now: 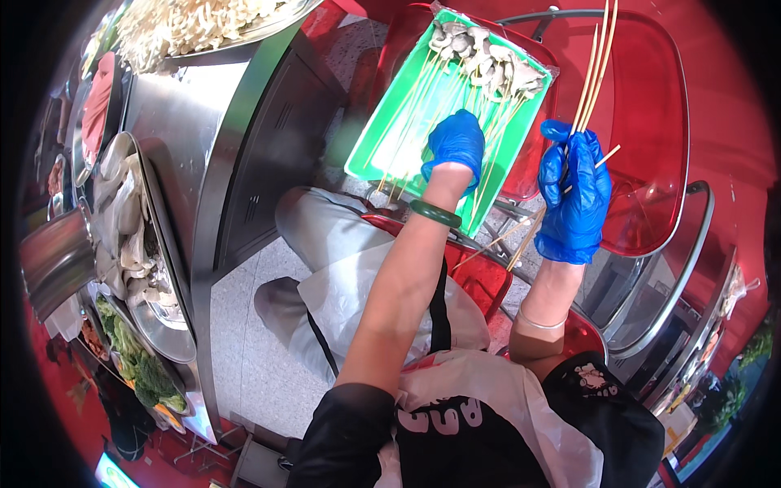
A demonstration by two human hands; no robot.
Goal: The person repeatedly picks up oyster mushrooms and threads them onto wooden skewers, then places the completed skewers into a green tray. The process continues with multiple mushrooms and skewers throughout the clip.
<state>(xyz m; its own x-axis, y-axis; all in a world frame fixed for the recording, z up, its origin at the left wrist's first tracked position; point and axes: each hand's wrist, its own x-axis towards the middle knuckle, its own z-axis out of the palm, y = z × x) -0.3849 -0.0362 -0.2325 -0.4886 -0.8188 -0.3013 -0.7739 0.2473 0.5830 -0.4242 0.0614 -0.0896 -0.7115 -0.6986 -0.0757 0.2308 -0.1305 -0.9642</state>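
Note:
My left hand [454, 146], in a blue disposable glove, reaches down over the lower half of a green plastic tray [399, 97]. Its fingers are curled and turned away, so whether they grip a skewer is hidden. Rows of bamboo skewers lie in the tray, with grey-white oyster mushroom pieces [457, 43] threaded on their far ends. Right of the tray, my right hand [576, 189], also gloved in blue, is closed around several bamboo skewers [593, 85]. Their bare tips point away from me. More thin sticks [528, 238] show below that hand.
The tray rests on a red folding chair [537, 171], with another red chair [647, 134] to its right. On the left, a metal counter [174, 110] carries a metal tray of loose oyster mushrooms [128, 238], broccoli [152, 378] and a plate of enoki mushrooms [177, 27].

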